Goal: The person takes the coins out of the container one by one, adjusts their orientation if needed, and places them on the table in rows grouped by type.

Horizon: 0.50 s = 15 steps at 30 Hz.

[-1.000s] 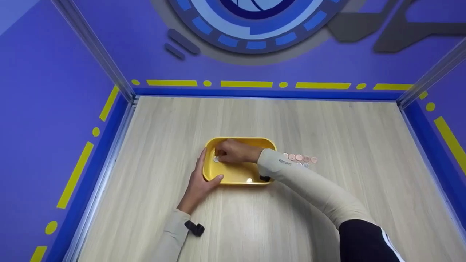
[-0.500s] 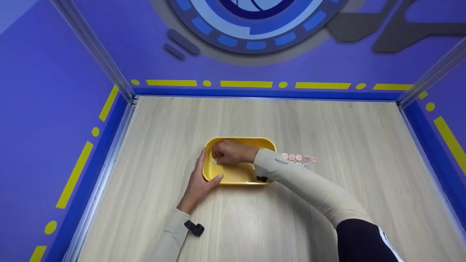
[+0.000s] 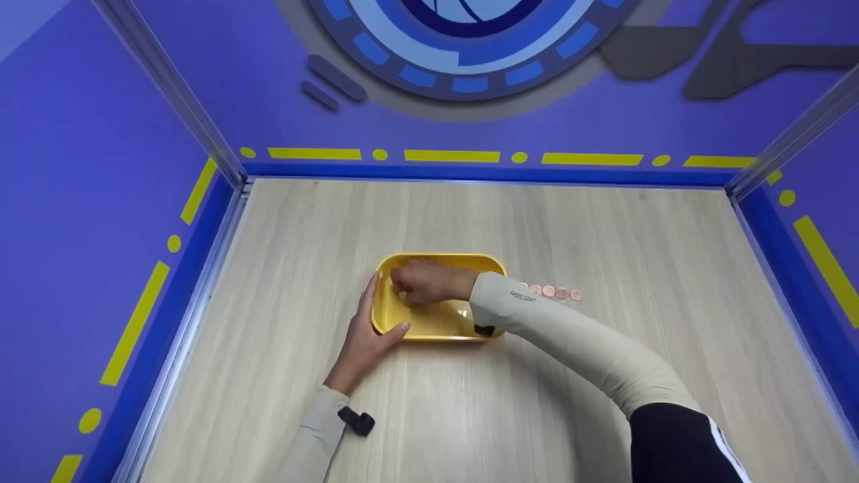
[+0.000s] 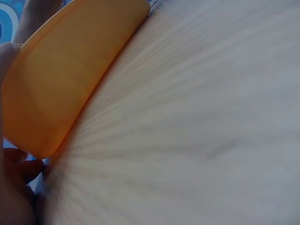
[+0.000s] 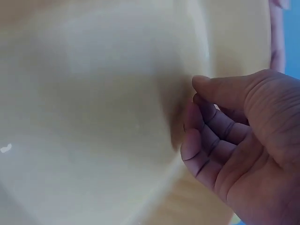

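A yellow plastic bin (image 3: 446, 337) stands on the table. My left hand (image 3: 364, 337) holds its left end, with the thumb at the front rim and the fingers along the outer side. In the left wrist view, fingertips (image 4: 29, 171) touch the bin's lower corner. Inside the bin's left part, my right hand (image 3: 428, 282) has its fingers curled and thumb against fingertips. It appears to pinch a small silver coin, nearly hidden by the fingers (image 5: 220, 138). Right of the bin, several copper coins (image 3: 549, 291) lie in a row; the right sleeve mostly hides silver coins below them.
The wooden table (image 3: 302, 255) is bounded by a blue back wall (image 3: 463, 127) and side walls (image 3: 87, 201). Metal rails (image 3: 188, 322) run along the table's sides. My right forearm (image 3: 570, 342) crosses over the bin's right end and beside the coins.
The silver coin seen on the bin floor by my right fingertips is out of sight in the head view. My right hand has shifted slightly left; the left hand stays on the bin.
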Motion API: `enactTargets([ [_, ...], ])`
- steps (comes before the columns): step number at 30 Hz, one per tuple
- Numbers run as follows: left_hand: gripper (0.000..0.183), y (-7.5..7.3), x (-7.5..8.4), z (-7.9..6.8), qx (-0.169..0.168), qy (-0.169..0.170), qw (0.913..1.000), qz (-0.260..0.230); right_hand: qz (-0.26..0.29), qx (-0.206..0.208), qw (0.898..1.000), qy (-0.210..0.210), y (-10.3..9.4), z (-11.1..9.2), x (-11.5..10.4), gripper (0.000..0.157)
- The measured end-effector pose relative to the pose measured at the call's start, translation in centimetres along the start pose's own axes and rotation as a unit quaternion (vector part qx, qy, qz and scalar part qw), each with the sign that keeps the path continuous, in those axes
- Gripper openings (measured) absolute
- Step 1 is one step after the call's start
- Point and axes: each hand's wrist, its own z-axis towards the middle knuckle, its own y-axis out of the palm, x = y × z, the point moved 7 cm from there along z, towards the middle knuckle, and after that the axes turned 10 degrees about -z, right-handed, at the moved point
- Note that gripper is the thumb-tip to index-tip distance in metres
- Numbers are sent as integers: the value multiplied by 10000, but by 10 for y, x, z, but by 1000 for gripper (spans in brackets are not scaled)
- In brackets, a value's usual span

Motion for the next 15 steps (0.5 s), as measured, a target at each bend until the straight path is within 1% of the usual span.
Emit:
enactTargets([
  [3, 111, 0, 0, 0, -1, -35, 10000, 15, 226, 159, 9996, -85, -8, -7, 1, 13],
  [8, 113, -1, -2, 0, -14, -77, 10000, 2, 401, 470, 9979, -206, -19, -25, 3, 6],
  [15, 112, -1, -2, 0, 10, -60, 10000, 39, 591, 805, 9946, -268, -28, -50, 9, 4],
])
